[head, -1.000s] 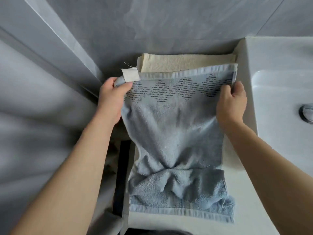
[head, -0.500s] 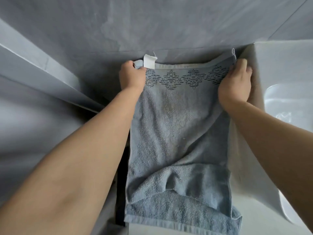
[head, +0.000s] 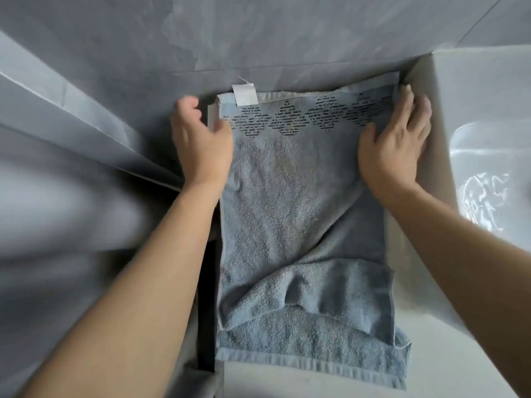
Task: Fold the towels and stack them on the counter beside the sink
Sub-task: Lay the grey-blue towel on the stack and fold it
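Note:
A blue towel (head: 293, 202) with a dark diamond band and a white label (head: 244, 94) lies lengthwise on the white counter (head: 408, 282), its far edge against the grey wall. Its near end is bunched and folded over. A sliver of a cream towel (head: 287, 93) shows beneath the far edge. My left hand (head: 201, 145) sits at the towel's far left corner, fingers apart and slightly blurred. Flat on the far right corner lies my right hand (head: 393, 145), its fingers spread.
The white sink basin (head: 488, 156) lies right of the counter, with water glinting in it. A grey tiled wall (head: 258, 38) runs behind. A dark gap (head: 207, 311) drops away along the counter's left edge.
The towel's far edge has been laid down against the wall, covering the cream towel. Both hands have let go of the corners and now rest with fingers spread.

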Demonstrator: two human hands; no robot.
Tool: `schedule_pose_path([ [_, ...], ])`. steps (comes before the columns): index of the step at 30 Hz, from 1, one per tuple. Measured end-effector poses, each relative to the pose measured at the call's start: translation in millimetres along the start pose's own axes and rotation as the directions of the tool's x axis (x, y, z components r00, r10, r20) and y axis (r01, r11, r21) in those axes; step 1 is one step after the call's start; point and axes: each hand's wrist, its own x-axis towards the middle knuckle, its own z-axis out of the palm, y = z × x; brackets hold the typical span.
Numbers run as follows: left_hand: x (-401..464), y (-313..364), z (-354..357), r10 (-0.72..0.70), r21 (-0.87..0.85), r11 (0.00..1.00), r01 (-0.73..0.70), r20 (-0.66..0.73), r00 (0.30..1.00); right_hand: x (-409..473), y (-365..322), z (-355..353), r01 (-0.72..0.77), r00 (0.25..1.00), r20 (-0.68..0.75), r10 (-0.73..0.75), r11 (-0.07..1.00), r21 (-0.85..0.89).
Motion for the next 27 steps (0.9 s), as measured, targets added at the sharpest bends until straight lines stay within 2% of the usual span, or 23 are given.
schedule_pose_path([
  [2,-41.9,-32.0,-20.0,-0.082,-0.03,0.996,0.081,-0.019,0.996,-51.3,9.2,-12.8,-0.057,0.998,0.039,0.051,0.983,0.177],
  [4,-88.4,-63.2,-31.1,-0.307,0.042,0.952,0.304,0.097,0.947,-98.2,24.1,-17.3,-0.235,0.97,0.135,0.203,0.929,0.287],
  [5,-111.9,-76.5,-34.2,-0.42,0.109,0.907,0.406,0.189,0.888,-116.9,32.3,-17.5,-0.348,0.934,0.176,0.311,0.905,0.246],
  [7,-152.1,-94.6,-39.4,-0.512,0.212,0.859,0.466,0.348,0.785,-143.3,50.4,-13.8,-0.537,0.832,0.208,0.514,0.84,0.073],
  [8,-165.9,-97.5,-42.4,-0.518,0.24,0.855,0.459,0.373,0.77,-151.1,57.9,-11.5,-0.595,0.783,0.22,0.582,0.804,-0.009],
  [10,-179.2,-97.2,-46.6,-0.494,0.279,0.866,0.415,0.348,0.797,-160.3,69.6,-9.9,-0.616,0.732,0.276,0.623,0.778,-0.123],
  [13,-185.8,-91.5,-49.4,-0.378,0.366,0.893,0.261,0.297,0.877,-161.3,78.7,-18.8,-0.514,0.732,0.382,0.564,0.825,-0.234],
  [15,-192.2,-85.5,-54.8,-0.182,0.388,0.92,0.063,0.277,0.943,-162.0,77.7,-29.6,-0.515,0.777,0.333,0.534,0.844,-0.151],
  [16,-197.2,-83.3,-58.3,-0.065,0.371,0.927,-0.059,0.313,0.947,-163.4,79.3,-33.9,-0.515,0.809,0.281,0.517,0.853,-0.087],
  [17,-203.0,-82.3,-61.0,0.026,0.341,0.925,-0.169,0.386,0.922,-167.4,79.5,-38.3,-0.48,0.852,0.227,0.471,0.877,-0.02],
  [19,-220.0,-83.8,-64.7,0.072,0.308,0.906,-0.292,0.566,0.821,-186.4,79.1,-43.8,-0.293,0.947,0.154,0.283,0.955,0.046],
  [21,-240.0,-85.9,-69.3,0.134,0.331,0.85,-0.41,0.617,0.775,-215.1,81.8,-46.7,-0.07,0.987,0.147,0.067,0.997,0.012],
  [23,-262.7,-88.6,-73.2,0.324,0.319,0.766,-0.558,0.559,0.764,-245.3,88.0,-51.3,0.059,0.988,0.143,-0.052,0.997,-0.05],
  [24,-274.1,-92.5,-74.8,0.402,0.302,0.725,-0.619,0.544,0.736,-259.2,93.2,-53.9,0.132,0.983,0.138,-0.119,0.987,-0.091],
  [25,-285.4,-97.7,-76.2,0.44,0.29,0.674,-0.68,0.581,0.684,-271.5,100.5,-56.0,0.214,0.968,0.163,-0.191,0.967,-0.138],
  [27,-306.6,-109.0,-78.3,0.386,0.329,0.568,-0.754,0.704,0.597,-292.1,117.0,-60.4,0.377,0.893,0.35,-0.283,0.896,-0.235],
])
